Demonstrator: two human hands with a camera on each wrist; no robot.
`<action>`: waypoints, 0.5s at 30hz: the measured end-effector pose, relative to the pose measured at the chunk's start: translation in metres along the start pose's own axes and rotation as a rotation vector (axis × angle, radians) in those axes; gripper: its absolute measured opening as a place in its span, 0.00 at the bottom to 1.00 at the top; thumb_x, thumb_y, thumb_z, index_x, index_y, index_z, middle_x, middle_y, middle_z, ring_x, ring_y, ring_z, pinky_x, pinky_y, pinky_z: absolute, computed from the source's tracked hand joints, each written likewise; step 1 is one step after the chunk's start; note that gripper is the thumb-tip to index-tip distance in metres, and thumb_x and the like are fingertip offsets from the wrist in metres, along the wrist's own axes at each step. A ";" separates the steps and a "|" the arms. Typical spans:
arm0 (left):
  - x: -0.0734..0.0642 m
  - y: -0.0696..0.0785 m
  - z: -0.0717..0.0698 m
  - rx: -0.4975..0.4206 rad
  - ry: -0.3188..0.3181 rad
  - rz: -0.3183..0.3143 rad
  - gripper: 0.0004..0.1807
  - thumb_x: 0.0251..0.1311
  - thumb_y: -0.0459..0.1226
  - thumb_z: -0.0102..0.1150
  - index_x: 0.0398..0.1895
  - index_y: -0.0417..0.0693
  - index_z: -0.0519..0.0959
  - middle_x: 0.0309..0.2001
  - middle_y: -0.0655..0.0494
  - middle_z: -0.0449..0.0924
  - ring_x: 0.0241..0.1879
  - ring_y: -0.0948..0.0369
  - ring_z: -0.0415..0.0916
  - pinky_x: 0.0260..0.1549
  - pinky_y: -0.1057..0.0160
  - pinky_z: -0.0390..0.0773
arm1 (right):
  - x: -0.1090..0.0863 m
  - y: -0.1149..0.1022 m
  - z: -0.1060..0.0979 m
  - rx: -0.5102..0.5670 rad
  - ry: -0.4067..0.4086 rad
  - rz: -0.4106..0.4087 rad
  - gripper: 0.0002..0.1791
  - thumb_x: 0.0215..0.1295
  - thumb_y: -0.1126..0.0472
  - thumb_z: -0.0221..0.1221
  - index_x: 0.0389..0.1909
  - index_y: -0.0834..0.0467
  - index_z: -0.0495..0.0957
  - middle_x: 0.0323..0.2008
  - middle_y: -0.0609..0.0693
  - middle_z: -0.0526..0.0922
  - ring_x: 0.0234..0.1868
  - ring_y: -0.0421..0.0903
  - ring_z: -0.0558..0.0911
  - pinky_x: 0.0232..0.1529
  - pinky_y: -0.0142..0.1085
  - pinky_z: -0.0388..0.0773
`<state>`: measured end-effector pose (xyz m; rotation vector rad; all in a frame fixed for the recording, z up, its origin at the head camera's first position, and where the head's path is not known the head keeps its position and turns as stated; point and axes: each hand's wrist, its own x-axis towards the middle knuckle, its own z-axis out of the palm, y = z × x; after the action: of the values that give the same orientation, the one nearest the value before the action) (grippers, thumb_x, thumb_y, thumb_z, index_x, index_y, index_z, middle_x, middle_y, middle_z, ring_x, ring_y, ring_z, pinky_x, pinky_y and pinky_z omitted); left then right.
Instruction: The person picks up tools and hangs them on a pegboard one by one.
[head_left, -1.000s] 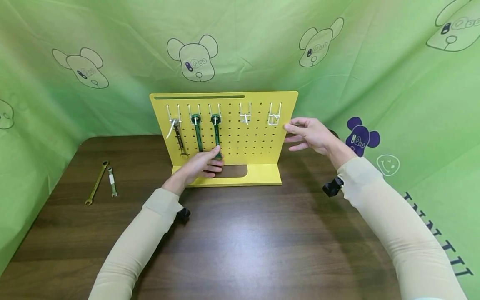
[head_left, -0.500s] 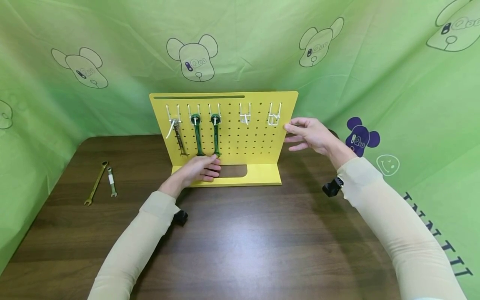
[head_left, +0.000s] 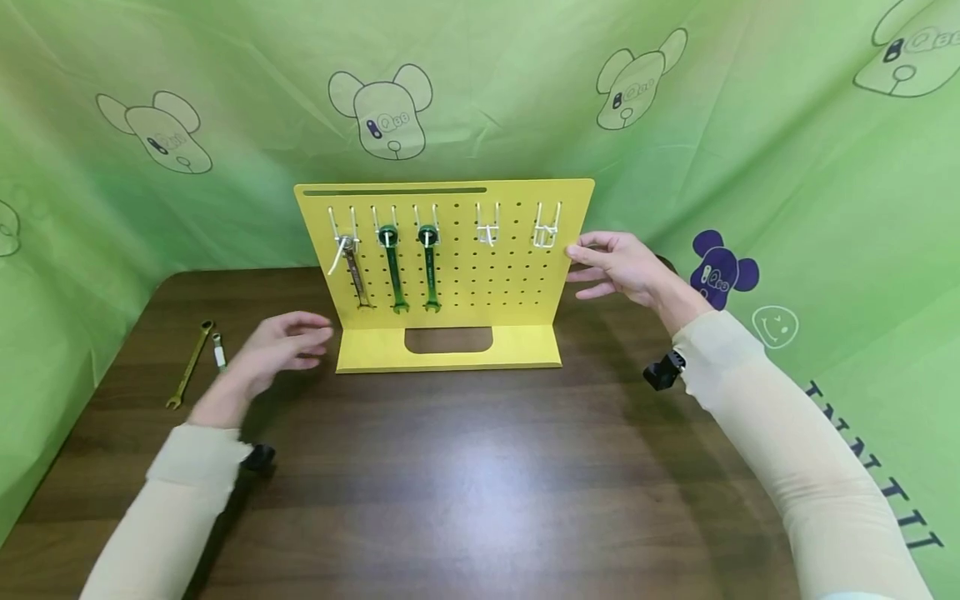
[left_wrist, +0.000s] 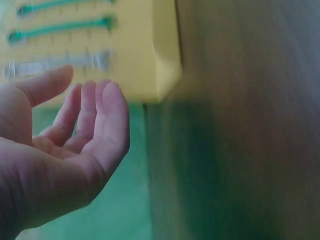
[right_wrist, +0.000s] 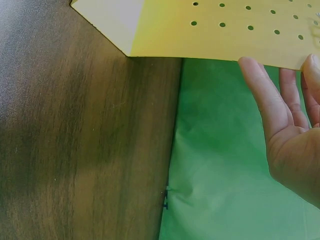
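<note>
A yellow pegboard [head_left: 517, 287] stands upright on the table. Two green wrenches [head_left: 394, 271] and a silver wrench [head_left: 356, 275] hang from white hooks on its left half. At the board's right edge, my right hand [head_left: 618, 265] pinches it, thumb in front and fingers behind. My left hand [head_left: 281, 346] holds nothing and hovers over the table left of the board, fingers loosely bent. Beyond it lie a gold-coloured wrench [head_left: 189, 367] and a smaller wrench [head_left: 218, 350] with a white label, its lower end hidden by the hand.
White hooks [head_left: 545, 229] without tools are on the board's right half. The brown wooden table [head_left: 480, 475] spreads in front of its base. A green printed cloth [head_left: 510, 100] hangs close behind the board and along the sides.
My left hand has moved down off the lower end of the right green wrench, then left, away from the board towards the lying wrenches. The right hand stays at the board's edge.
</note>
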<state>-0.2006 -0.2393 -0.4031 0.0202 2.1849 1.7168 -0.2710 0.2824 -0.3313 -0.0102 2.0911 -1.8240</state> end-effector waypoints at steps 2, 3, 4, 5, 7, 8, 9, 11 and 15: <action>-0.010 -0.008 -0.020 -0.017 0.056 -0.028 0.31 0.69 0.41 0.64 0.67 0.31 0.66 0.53 0.50 0.80 0.48 0.56 0.81 0.51 0.56 0.83 | -0.001 -0.001 -0.001 -0.004 0.001 0.003 0.17 0.71 0.53 0.63 0.52 0.59 0.76 0.51 0.49 0.82 0.49 0.50 0.86 0.49 0.54 0.83; -0.014 -0.013 -0.030 -0.020 0.084 -0.043 0.31 0.69 0.41 0.65 0.67 0.32 0.67 0.49 0.56 0.81 0.47 0.58 0.81 0.50 0.57 0.83 | -0.001 -0.001 -0.001 -0.005 -0.001 0.003 0.17 0.71 0.53 0.63 0.52 0.59 0.76 0.51 0.50 0.81 0.50 0.50 0.86 0.49 0.54 0.83; -0.019 -0.018 -0.038 -0.020 0.110 -0.052 0.31 0.68 0.42 0.65 0.66 0.33 0.67 0.47 0.62 0.81 0.46 0.61 0.81 0.50 0.59 0.83 | -0.001 -0.001 -0.001 -0.008 -0.003 0.001 0.17 0.71 0.53 0.63 0.52 0.59 0.76 0.52 0.50 0.81 0.50 0.51 0.86 0.49 0.53 0.83; -0.022 -0.022 -0.047 -0.017 0.137 -0.061 0.31 0.68 0.43 0.66 0.66 0.35 0.67 0.44 0.66 0.81 0.45 0.62 0.81 0.49 0.61 0.83 | -0.001 -0.002 -0.001 -0.010 0.001 -0.001 0.17 0.71 0.53 0.63 0.52 0.59 0.76 0.52 0.50 0.81 0.50 0.51 0.86 0.48 0.53 0.83; -0.029 -0.032 -0.061 0.007 0.184 -0.075 0.31 0.66 0.45 0.67 0.65 0.38 0.68 0.43 0.69 0.79 0.44 0.65 0.80 0.47 0.64 0.84 | -0.002 -0.002 -0.002 -0.014 0.004 -0.003 0.17 0.71 0.53 0.63 0.52 0.59 0.76 0.52 0.50 0.80 0.50 0.51 0.86 0.48 0.52 0.84; -0.032 -0.036 -0.066 0.021 0.207 -0.082 0.32 0.66 0.46 0.67 0.65 0.40 0.68 0.44 0.69 0.78 0.43 0.66 0.79 0.46 0.65 0.84 | -0.002 -0.002 -0.002 -0.017 0.003 -0.005 0.17 0.71 0.52 0.63 0.52 0.59 0.75 0.52 0.50 0.80 0.50 0.50 0.86 0.48 0.52 0.84; -0.035 -0.041 -0.071 0.036 0.225 -0.088 0.32 0.65 0.47 0.68 0.66 0.41 0.68 0.45 0.68 0.76 0.43 0.67 0.79 0.46 0.66 0.83 | -0.002 -0.001 -0.002 -0.018 0.002 -0.006 0.17 0.71 0.52 0.63 0.52 0.59 0.76 0.52 0.50 0.80 0.50 0.50 0.86 0.48 0.52 0.84; -0.040 -0.049 -0.080 0.046 0.247 -0.102 0.34 0.64 0.48 0.68 0.68 0.43 0.68 0.49 0.67 0.74 0.43 0.70 0.79 0.45 0.68 0.83 | -0.002 -0.001 -0.002 -0.015 0.010 -0.007 0.16 0.72 0.53 0.63 0.51 0.59 0.76 0.52 0.51 0.80 0.50 0.51 0.86 0.48 0.53 0.83; -0.046 -0.061 -0.092 0.034 0.271 -0.132 0.38 0.63 0.46 0.70 0.73 0.45 0.67 0.53 0.67 0.70 0.40 0.76 0.79 0.42 0.70 0.83 | -0.001 0.002 0.001 -0.005 0.004 -0.010 0.15 0.71 0.53 0.63 0.50 0.58 0.76 0.52 0.51 0.79 0.50 0.51 0.86 0.49 0.55 0.82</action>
<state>-0.1713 -0.3520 -0.4302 -0.3602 2.3447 1.6918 -0.2695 0.2822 -0.3329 -0.0182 2.1025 -1.8255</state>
